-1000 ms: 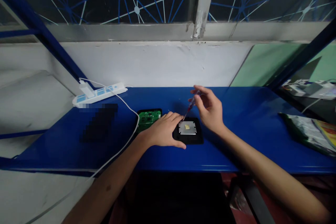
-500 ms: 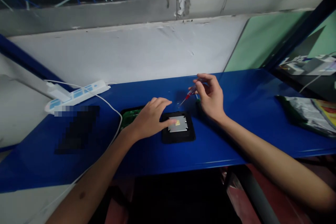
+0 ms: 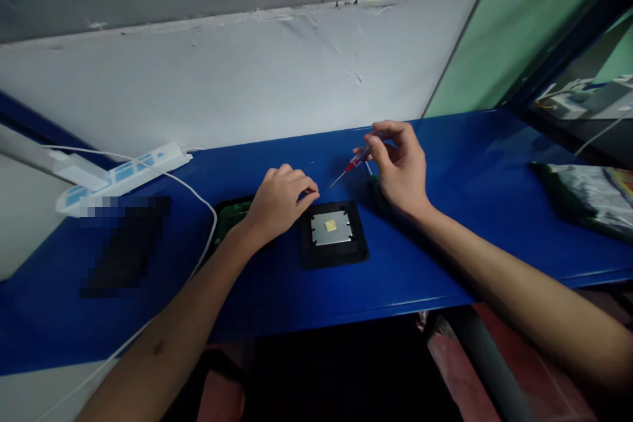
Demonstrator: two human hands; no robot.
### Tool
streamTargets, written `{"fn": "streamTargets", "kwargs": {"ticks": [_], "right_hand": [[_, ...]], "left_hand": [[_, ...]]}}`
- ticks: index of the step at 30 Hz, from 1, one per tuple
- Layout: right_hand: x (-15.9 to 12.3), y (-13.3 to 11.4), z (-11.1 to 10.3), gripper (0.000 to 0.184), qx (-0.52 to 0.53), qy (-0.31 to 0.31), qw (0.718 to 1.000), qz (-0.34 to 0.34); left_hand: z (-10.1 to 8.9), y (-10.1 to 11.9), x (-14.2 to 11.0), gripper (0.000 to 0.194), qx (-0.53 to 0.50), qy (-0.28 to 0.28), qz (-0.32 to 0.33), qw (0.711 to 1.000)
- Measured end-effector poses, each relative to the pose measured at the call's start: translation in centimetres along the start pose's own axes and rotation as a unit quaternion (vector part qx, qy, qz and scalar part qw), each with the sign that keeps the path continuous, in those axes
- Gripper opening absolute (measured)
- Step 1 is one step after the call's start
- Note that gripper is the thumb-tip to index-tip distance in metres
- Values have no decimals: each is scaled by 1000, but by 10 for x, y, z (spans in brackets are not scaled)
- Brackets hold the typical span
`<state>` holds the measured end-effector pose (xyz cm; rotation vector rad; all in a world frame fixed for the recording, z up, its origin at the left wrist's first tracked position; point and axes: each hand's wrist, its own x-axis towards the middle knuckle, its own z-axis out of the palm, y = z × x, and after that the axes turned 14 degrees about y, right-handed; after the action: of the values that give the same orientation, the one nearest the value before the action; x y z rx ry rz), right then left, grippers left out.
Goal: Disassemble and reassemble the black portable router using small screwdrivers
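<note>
One slim, red-and-clear, metal-shafted screwdriver (image 3: 351, 165) slants, gripped by your right hand (image 3: 404, 168), probably for control; whether your left hand (image 3: 278, 203) pinches anything, I cannot tell.

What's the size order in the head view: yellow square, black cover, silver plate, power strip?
- Power strip and black cover: areas too close to rank
- Silver plate: clearly smaller
- Yellow square: smallest by far
</note>
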<state>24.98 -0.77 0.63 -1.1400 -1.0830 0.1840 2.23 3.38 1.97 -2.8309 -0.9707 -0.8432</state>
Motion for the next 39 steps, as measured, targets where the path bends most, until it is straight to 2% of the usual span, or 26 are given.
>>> {"fn": "streamTargets", "kwargs": {"ticks": [6,13,18,25,28,32,39], "right_hand": [[3,2,-5,30,-33,4,998,-49],[-2,-1,-5,25,-24,-4,999,-46],[-2,-5,-6,24,-28,-3,998,-50],[-3,-12,-9,28,-62,-5,995,-75],[-1,-13,-11,27,-118,-39,988,-91],[2,-10,-12,22,-206,-116,964,-122],[-3,1,-12,16,-316,-213,910,-161]], "left_hand": [[2,-7,-1,25,1,2,-23,1000],[7,-5,-3,25,5,-10,-22,1000],[-9,-6,-5,26,-19,-12,-26,999],[-31,11,-7,30,-84,-99,-5,992],[-30,20,-9,36,-85,-127,8,988],[-23,27,-13,45,-59,-129,25,990],[-19,31,-16,40,-35,-122,42,991]]}}
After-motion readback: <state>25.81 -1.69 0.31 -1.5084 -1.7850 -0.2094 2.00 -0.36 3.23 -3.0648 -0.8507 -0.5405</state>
